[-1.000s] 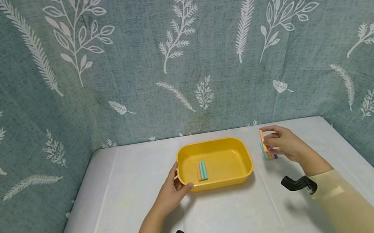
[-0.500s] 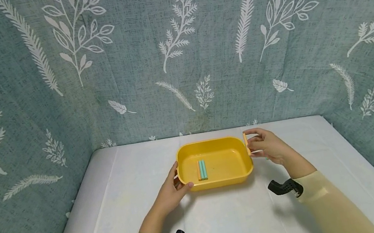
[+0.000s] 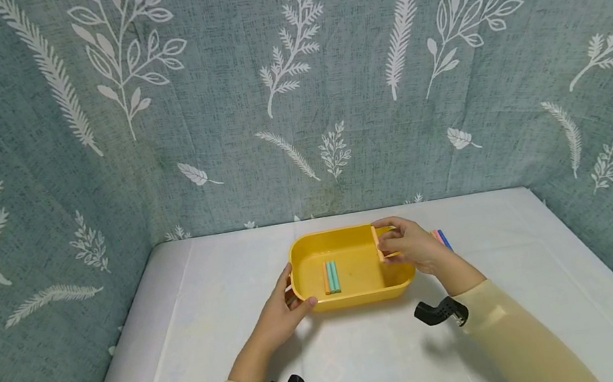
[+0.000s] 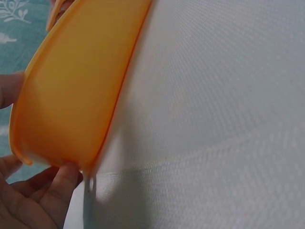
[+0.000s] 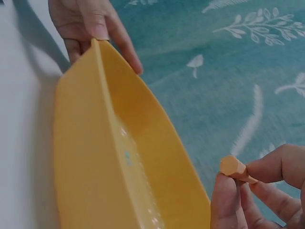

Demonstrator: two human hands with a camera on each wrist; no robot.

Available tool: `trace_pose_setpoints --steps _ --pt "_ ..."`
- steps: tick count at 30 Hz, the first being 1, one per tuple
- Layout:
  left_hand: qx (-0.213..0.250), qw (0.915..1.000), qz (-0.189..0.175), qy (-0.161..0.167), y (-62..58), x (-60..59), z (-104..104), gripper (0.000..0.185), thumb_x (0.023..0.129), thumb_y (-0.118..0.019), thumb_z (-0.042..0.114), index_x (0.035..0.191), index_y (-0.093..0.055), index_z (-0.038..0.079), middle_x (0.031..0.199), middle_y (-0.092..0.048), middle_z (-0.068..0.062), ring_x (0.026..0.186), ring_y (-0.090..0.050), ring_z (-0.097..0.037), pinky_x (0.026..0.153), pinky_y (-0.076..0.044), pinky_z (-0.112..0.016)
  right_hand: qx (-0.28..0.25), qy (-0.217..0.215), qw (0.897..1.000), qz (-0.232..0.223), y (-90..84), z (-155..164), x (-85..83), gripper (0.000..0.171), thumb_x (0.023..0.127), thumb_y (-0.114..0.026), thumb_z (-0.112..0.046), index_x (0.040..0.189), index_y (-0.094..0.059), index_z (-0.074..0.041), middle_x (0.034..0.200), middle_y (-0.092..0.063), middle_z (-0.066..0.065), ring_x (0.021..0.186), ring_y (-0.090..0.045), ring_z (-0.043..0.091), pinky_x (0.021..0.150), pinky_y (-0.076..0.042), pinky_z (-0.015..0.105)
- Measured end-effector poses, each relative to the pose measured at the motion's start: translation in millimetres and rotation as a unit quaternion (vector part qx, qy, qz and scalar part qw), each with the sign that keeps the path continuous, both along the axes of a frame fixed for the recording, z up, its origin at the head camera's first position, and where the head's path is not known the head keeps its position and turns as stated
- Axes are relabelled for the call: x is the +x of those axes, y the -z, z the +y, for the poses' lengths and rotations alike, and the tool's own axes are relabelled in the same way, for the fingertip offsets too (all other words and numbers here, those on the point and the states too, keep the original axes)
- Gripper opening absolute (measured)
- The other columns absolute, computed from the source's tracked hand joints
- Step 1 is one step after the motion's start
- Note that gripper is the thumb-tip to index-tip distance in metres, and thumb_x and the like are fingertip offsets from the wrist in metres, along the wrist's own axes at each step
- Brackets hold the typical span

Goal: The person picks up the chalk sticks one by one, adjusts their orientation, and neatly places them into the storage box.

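Observation:
A yellow plastic tray [image 3: 355, 300] stands on the table, and my left hand [image 3: 279, 320] grips its left end, thumb on the rim and fingers around the outer wall. Over the right part of the tray, my right hand [image 3: 416, 250] pinches an orange chalk stick [image 3: 378, 244] between thumb and fingers. The right wrist view shows the end of this orange chalk [image 5: 230, 165] clearly. Inside the tray, left of its middle, one orange chalk stick [image 3: 325, 279] and two teal ones [image 3: 333, 277] lie side by side.
Right of the tray, pink and blue chalk sticks [image 3: 444, 239] lie on the white-covered table [image 3: 372, 362], partly hidden behind my right hand. A teal leaf-patterned cloth [image 3: 218, 97] rises at the back and sides. Each forearm carries a black camera mount [image 3: 441, 312].
My right hand has carried the orange chalk leftward from beside the tray to over its right part. The left hand and the tray have stayed in place.

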State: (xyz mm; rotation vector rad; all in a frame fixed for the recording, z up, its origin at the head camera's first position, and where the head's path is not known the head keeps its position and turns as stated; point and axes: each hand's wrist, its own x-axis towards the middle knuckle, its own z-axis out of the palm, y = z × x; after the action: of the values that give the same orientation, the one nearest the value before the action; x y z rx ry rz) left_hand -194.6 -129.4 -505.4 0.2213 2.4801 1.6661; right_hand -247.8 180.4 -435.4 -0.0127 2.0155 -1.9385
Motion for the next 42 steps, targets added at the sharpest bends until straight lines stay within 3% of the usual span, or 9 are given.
trace_pose_setpoints --steps 7,19,30,42 --pt "-0.001 1.0 0.001 0.001 -0.5 -0.2 -0.3 0.094 0.092 -0.076 0.026 0.162 -0.013 0.019 0.158 -0.033 -0.016 0.137 -0.046 -0.035 0.11 -0.043 -0.043 0.018 -0.003 1.0 -0.014 9.8 -21.0 -5.7 0.051 0.097 -0.06 0.003 0.145 -0.046 -0.006 0.102 -0.058 0.009 0.085 -0.062 0.019 0.076 -0.062 0.035" --pt "-0.002 1.0 0.003 0.004 -0.1 -1.3 -0.7 0.095 0.091 -0.076 0.028 0.162 -0.014 0.019 0.158 -0.033 -0.017 0.137 -0.046 -0.034 0.11 -0.043 -0.043 0.016 -0.02 1.0 -0.014 20.8 -46.3 -7.6 0.05 0.095 -0.06 0.006 0.143 -0.046 0.0 0.099 -0.057 0.01 0.076 -0.06 0.019 0.075 -0.062 0.04" --pt "-0.007 0.9999 0.005 0.005 0.5 -0.7 -1.3 0.095 0.091 -0.076 0.03 0.162 -0.014 0.019 0.157 -0.034 -0.018 0.137 -0.047 -0.035 0.109 -0.044 -0.043 0.066 -0.006 0.997 -0.041 35.2 -64.5 -12.0 0.047 0.092 -0.064 0.006 0.137 -0.053 -0.003 0.103 -0.059 0.016 0.076 -0.06 0.022 0.067 -0.061 0.034" --pt "-0.006 1.0 -0.004 0.003 -1.5 -0.7 -1.5 0.095 0.091 -0.076 0.027 0.162 -0.013 0.019 0.159 -0.031 -0.017 0.138 -0.046 -0.035 0.109 -0.044 -0.043 0.137 0.015 0.99 -0.04 50.0 -79.6 -16.4 0.046 0.086 -0.069 0.007 0.13 -0.057 -0.002 0.087 -0.059 0.013 0.062 -0.059 0.017 0.056 -0.058 0.026"
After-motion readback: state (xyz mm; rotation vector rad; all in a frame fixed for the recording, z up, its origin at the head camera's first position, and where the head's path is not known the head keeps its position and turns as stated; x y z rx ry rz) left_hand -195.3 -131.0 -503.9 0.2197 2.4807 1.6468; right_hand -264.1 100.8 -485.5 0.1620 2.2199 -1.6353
